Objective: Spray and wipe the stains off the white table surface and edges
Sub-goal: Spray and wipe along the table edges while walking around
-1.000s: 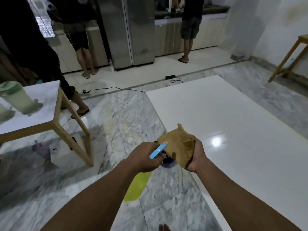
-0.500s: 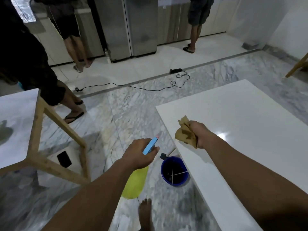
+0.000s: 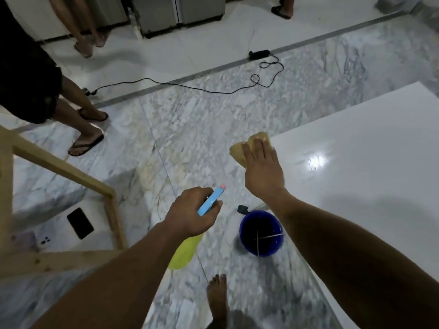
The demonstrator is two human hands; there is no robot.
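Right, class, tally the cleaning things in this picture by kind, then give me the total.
Spray bottle: 1, gripped by the left hand
Cloth: 1, pressed on the white table corner by the right hand
Bucket: 1, blue, beside the table
Total: 3

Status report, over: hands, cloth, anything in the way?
Left hand grips spray bottle over floor. Right hand presses cloth flat on white table corner. Blue bucket on floor beside table edge, clear of the wipe.
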